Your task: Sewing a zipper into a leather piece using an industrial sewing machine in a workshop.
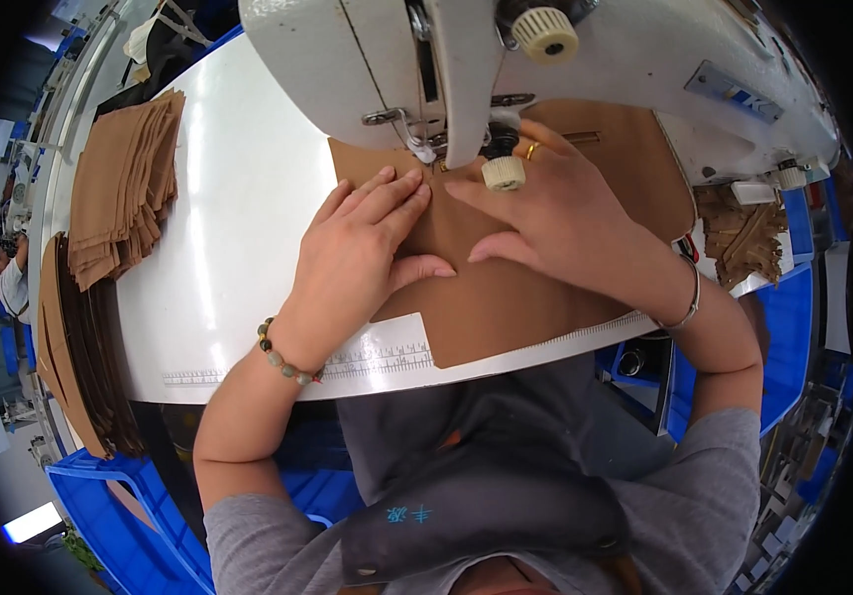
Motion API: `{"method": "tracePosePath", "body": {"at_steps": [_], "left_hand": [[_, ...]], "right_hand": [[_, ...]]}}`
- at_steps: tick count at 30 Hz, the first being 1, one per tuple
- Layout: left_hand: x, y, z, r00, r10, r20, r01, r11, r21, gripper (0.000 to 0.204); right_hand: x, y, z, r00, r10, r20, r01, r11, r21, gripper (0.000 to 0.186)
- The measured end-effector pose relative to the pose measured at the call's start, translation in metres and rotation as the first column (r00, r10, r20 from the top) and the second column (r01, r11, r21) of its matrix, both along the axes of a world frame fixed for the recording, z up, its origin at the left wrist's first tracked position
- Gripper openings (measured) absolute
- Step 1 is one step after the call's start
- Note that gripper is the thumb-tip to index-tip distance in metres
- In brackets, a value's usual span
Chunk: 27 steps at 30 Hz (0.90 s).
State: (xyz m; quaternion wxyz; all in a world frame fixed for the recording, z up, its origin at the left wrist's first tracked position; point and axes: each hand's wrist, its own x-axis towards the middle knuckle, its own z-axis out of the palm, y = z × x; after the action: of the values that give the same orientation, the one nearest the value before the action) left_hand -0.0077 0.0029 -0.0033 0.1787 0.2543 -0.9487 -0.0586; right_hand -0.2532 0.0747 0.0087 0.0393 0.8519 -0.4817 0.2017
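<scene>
A large brown fabric panel (515, 307) lies under the head of a white sewing machine (317, 59). My left hand (372, 223) rests flat on the panel's left part, fingers stretched toward the needle area and thumb pointing right. On the other side of the needle, my right hand (555, 203) lies on the panel with its fingers apart. Part of that hand is hidden behind the machine's cream knob (504, 174). Neither hand grips anything; both press on the panel's surface.
A stack of brown pieces (124, 188) stands on the white table (218, 248) at left, with larger brown panels (79, 347) beside it. Small brown strips (743, 233) lie at right. Blue bins (788, 327) flank the table. A printed ruler (367, 362) follows the front edge.
</scene>
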Motion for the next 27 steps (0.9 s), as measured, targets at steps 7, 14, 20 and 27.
{"method": "tracePosePath", "body": {"at_steps": [7,14,20,27], "left_hand": [[0.002,-0.004,0.0,1.0,-0.014,0.015,0.014,0.999,0.032,0.08],[0.0,0.0,-0.002,1.0,-0.01,-0.012,0.011,0.999,0.042,0.081],[-0.001,0.0,0.0,1.0,-0.006,0.004,0.006,1.0,0.015,0.08],[-0.004,-0.004,-0.001,0.999,0.022,0.023,-0.022,0.999,-0.024,0.08]], "right_hand": [[0.013,0.002,-0.022,0.994,-0.07,-0.088,0.074,0.997,0.034,0.066],[0.014,0.001,-0.017,0.99,-0.099,-0.097,0.1,0.995,0.006,0.073],[0.014,-0.001,-0.014,0.986,-0.093,-0.137,0.098,0.995,0.03,0.074],[0.012,-0.006,-0.015,0.986,-0.107,-0.126,0.111,0.994,0.025,0.07]]}}
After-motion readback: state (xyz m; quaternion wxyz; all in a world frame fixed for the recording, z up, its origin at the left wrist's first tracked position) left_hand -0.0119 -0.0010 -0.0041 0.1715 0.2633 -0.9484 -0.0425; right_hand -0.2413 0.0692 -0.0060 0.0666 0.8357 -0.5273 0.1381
